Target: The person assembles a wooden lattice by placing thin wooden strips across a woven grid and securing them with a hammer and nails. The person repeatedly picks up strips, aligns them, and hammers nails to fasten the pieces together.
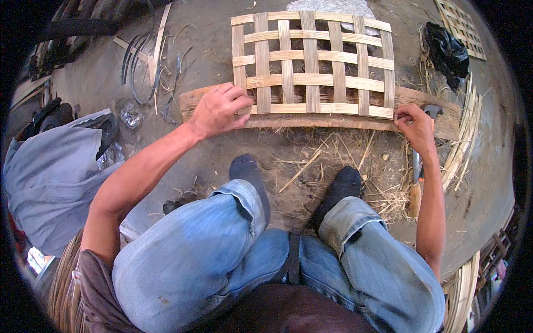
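view: I've got one feed only, head cam, left of the pair
position: on the wearer's head, above a seated lap
facing: steeply down and slightly forward, at the dirt floor (211, 33)
range: close; knees (211, 250) fill 6 o'clock, woven bamboo panel (313, 64) sits at 12
forearms: enter from 7 and 4 o'clock
lens: fisheye, plank (311, 121) edges bow, black rim at the corners
overlap: none, no second view here

Bare earthen floor (222, 33), grey-brown and dusty, strewn with dry straw (383, 188) and thin offcut strips (155, 50). Daylight falls evenly. A black plastic bag (447, 53) lies at upper right; a grey cloth (50, 177), perhaps a garment, at left.
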Demonstrator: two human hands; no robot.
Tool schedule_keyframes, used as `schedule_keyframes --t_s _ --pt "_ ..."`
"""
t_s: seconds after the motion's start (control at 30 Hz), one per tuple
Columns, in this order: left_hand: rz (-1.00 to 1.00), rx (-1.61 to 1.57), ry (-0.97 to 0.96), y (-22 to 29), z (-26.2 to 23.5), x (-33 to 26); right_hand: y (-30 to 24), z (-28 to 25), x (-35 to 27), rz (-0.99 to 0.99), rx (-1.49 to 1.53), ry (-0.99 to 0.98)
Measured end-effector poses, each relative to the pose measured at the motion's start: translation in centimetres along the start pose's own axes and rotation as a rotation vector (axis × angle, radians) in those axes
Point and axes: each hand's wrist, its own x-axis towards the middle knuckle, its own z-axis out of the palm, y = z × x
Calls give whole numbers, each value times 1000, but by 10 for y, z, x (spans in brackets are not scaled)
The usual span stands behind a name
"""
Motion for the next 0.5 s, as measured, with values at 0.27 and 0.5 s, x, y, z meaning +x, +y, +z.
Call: schedule_keyframes --t_s 0.27,0.5 --pt "49 24 74 -3 0 -2 -7 -1 0 16 -65 12" --pt "36 60 59 -3 2 -4 -7 -1 1 109 -72 24"
